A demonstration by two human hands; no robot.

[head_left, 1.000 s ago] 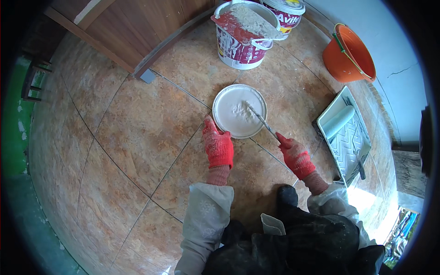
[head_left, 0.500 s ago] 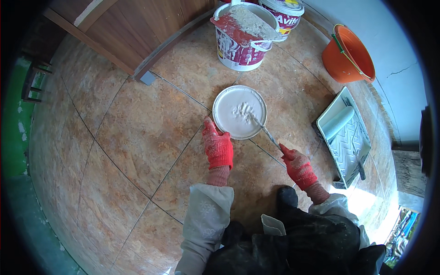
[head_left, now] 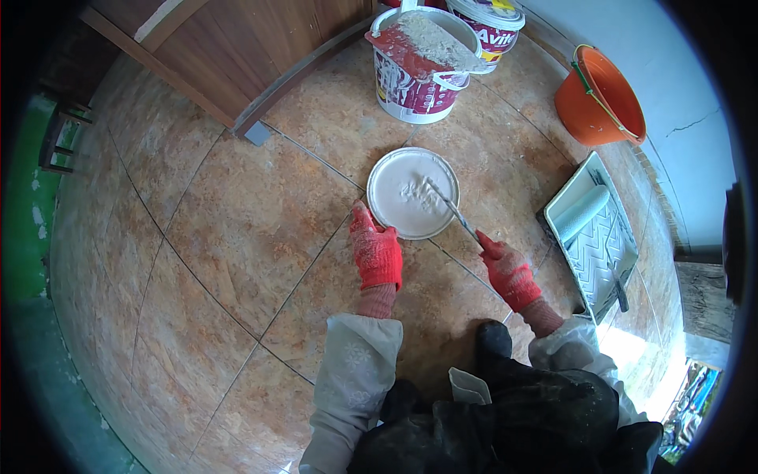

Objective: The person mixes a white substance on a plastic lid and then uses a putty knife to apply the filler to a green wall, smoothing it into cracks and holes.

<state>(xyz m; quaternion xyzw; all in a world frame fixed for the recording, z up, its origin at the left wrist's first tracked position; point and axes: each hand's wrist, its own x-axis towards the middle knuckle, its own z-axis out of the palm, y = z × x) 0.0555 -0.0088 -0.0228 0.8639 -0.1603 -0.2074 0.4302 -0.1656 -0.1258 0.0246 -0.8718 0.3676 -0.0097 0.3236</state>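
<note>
A round white container (head_left: 395,170) full of thick off-white paint stands on the floor before me, its surface churned near the middle. My left hand (head_left: 375,249), in a red glove, grips the near-left rim of the container. My right hand (head_left: 509,272), also red-gloved, is closed on a paint-stained stick (head_left: 458,215) that slants into the paint, its far end in the churned patch.
On the tiled floor (head_left: 213,276), a paint-smeared bucket (head_left: 414,103) and a lidded bucket (head_left: 489,43) stand behind. An orange bucket (head_left: 584,110) is by the right wall. A tray (head_left: 596,253) holding a roller (head_left: 584,213) lies at right. A wooden panel (head_left: 237,55) borders the back left.
The stick and my right hand shifted toward me, then back up and left to about where they were. The stirred marks in the paint changed shape. My left hand stayed on the rim.
</note>
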